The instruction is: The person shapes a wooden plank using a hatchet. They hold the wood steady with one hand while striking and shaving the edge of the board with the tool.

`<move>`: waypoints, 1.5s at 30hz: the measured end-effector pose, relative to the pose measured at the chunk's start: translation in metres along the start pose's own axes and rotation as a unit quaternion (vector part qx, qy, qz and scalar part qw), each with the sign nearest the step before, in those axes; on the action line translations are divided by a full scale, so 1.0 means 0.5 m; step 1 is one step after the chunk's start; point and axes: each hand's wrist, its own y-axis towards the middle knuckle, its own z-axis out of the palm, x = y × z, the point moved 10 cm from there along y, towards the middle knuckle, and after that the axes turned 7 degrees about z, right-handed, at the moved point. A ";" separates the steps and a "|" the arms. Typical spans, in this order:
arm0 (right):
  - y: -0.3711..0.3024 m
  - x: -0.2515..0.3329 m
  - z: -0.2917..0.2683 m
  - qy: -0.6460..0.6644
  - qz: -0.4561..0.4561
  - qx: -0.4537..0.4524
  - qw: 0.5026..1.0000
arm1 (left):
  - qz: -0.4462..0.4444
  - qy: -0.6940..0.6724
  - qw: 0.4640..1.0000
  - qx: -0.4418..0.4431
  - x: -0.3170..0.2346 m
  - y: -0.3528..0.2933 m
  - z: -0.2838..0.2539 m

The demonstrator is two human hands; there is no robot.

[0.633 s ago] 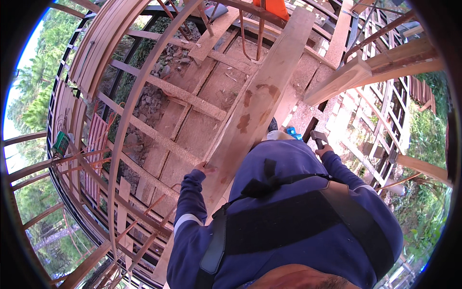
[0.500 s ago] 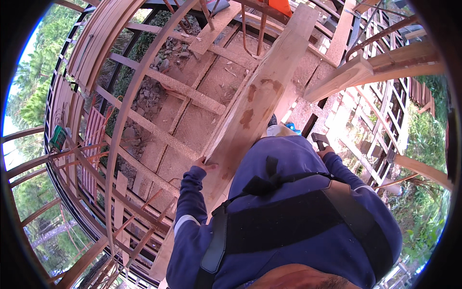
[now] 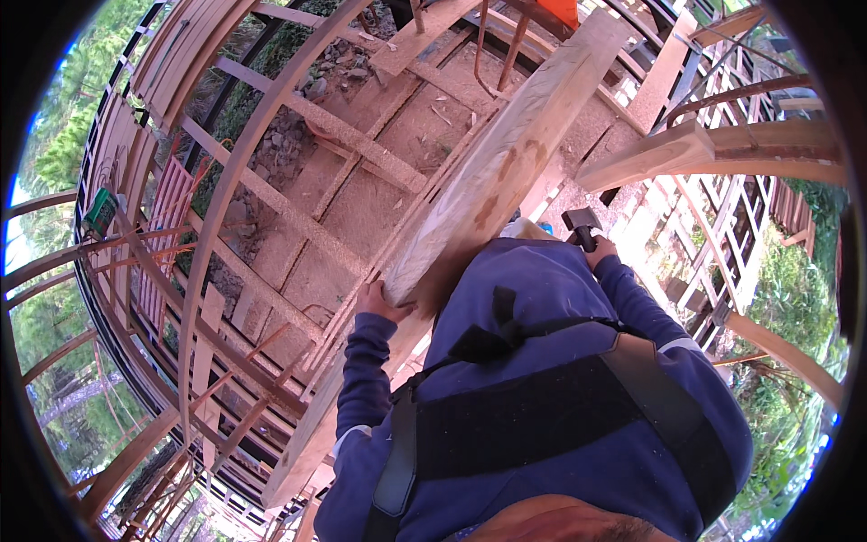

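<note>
A thick wooden beam [image 3: 470, 203] runs from just left of my body up toward the top right, tilted so that a pale, rough-grained side shows beside the face with brown stains. My left hand [image 3: 386, 303] grips its near end, fingers curled at the edge. On my right, my right hand [image 3: 600, 253] is closed round the black handle of a hand tool [image 3: 581, 220] with a dark, blocky head, perhaps a hammer or hatchet. The tool's head is raised beside the beam, apart from it. Below the near end lies another long, pale timber [image 3: 307, 443].
Sawdust-covered joists [image 3: 361, 149] form a grid over rubble and ground on the left. A long curved timber [image 3: 226, 194] arches across them. Stacked boards [image 3: 185, 59] lie at the upper left. Another thick timber [image 3: 650, 158] juts in from the right, and something orange [image 3: 564, 11] shows at the top.
The beam has rolled, turning its stained face toward the right and exposing the pale side. My right hand has brought the tool up and slightly left, showing more of its head.
</note>
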 end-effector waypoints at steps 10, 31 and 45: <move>-0.139 0.264 -0.166 0.147 -0.174 -0.069 0.971 | 0.001 0.013 0.992 -0.123 -0.039 -0.055 -0.032; -0.321 0.623 -0.216 0.062 -0.490 0.174 0.852 | -0.135 0.070 0.972 -0.179 -0.077 -0.097 -0.032; -0.159 0.550 -0.085 0.085 -0.381 0.313 0.866 | -0.107 0.106 0.932 -0.331 -0.155 -0.256 0.049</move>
